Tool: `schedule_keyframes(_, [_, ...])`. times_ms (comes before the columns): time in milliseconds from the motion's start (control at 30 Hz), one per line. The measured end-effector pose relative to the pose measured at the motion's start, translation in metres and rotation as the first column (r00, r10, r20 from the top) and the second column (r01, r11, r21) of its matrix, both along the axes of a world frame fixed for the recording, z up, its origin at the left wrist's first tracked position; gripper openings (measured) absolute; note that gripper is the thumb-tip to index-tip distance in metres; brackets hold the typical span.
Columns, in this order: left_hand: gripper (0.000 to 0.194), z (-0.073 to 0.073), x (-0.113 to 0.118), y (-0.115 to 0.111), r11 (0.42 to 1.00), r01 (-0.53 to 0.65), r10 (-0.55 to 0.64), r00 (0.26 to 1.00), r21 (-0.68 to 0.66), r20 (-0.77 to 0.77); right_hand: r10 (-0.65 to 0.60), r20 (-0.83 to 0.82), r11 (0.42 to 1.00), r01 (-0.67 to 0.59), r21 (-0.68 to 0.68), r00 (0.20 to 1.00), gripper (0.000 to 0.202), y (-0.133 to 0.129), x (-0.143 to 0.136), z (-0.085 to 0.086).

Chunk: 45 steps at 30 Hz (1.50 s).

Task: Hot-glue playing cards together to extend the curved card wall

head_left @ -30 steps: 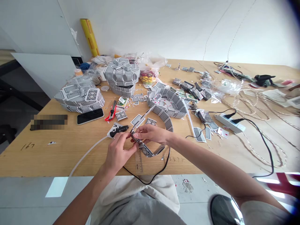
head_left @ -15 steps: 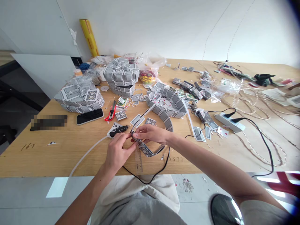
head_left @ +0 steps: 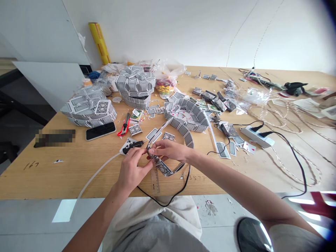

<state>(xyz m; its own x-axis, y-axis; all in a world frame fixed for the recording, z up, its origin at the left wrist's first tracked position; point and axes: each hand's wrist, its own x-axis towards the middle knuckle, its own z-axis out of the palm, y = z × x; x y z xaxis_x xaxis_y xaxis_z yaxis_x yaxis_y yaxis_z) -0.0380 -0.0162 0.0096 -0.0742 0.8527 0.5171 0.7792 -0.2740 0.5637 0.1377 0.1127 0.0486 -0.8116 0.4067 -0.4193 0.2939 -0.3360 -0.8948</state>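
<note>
A loop-shaped band of joined playing cards (head_left: 186, 132) stands on edge near the table's front. My left hand (head_left: 132, 168) pinches its left side, fingers closed on it. On the same part, my right hand (head_left: 168, 150) grips the band from inside and above, thumb and fingertips pressed together. The fingertips of both hands nearly meet there. A black glue gun (head_left: 133, 146) with a long white stick lies on a card left of the band. Under the band is a clear ruler (head_left: 155, 181). Loose cards (head_left: 168, 136) lie behind my right hand.
Card-covered boxes (head_left: 89, 108) stand at the back left, and an open card tray (head_left: 186, 114) sits behind the band. A phone (head_left: 100, 131), a red cutter (head_left: 124, 125), a power strip (head_left: 257, 137) and coiled ropes (head_left: 283, 115) lie around. A black cable (head_left: 170, 203) hangs over the front edge.
</note>
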Motion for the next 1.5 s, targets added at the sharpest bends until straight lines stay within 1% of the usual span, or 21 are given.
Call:
schedule_keyframes(167, [0.027, 0.006, 0.001, 0.002, 0.998, -0.005, 0.005, 1.000, 0.055, 0.000, -0.005, -0.009, 1.000, 0.005, 0.008, 1.000, 0.052, 0.002, 0.001, 0.002])
schedule_keyframes(333, [0.028, 0.010, 0.000, 0.005, 0.999, 0.007, -0.005, 0.999, 0.051, -0.040, -0.009, -0.005, 1.000, 0.010, 0.013, 1.000, 0.053, 0.001, 0.001, 0.003])
schedule_keyframes(500, [0.022, 0.010, 0.001, 0.007, 0.999, 0.025, -0.024, 0.999, 0.036, -0.039, -0.007, 0.010, 1.000, 0.007, 0.018, 1.000, 0.053, -0.001, 0.002, 0.002])
schedule_keyframes(700, [0.027, 0.012, 0.000, 0.007, 0.999, 0.022, -0.021, 0.999, 0.025, -0.033, -0.030, 0.003, 1.000, 0.030, 0.006, 1.000, 0.054, -0.002, 0.001, 0.001])
schedule_keyframes(833, [0.024, 0.014, 0.001, 0.008, 0.999, 0.028, -0.027, 0.999, 0.032, -0.029, -0.020, 0.005, 1.000, 0.020, 0.020, 1.000, 0.054, -0.002, 0.001, 0.003])
schedule_keyframes(967, [0.024, 0.012, 0.002, 0.008, 0.999, 0.045, -0.045, 0.999, 0.014, -0.016, -0.015, 0.008, 0.999, 0.015, 0.032, 1.000, 0.055, -0.003, 0.003, 0.003])
schedule_keyframes(1167, [0.030, 0.008, 0.001, 0.007, 0.999, 0.045, -0.045, 0.999, -0.011, -0.015, -0.003, 0.010, 0.999, 0.002, 0.036, 1.000, 0.058, -0.003, 0.005, -0.002])
schedule_keyframes(1333, [0.027, 0.010, -0.001, 0.008, 0.997, 0.070, -0.071, 0.997, -0.027, -0.036, 0.031, 0.016, 0.999, -0.032, 0.035, 0.999, 0.063, -0.002, 0.004, -0.006])
schedule_keyframes(1500, [0.030, 0.012, 0.000, 0.007, 0.995, 0.077, -0.079, 0.997, -0.063, -0.022, 0.020, 0.041, 0.998, -0.022, 0.051, 0.999, 0.065, -0.004, 0.005, -0.008])
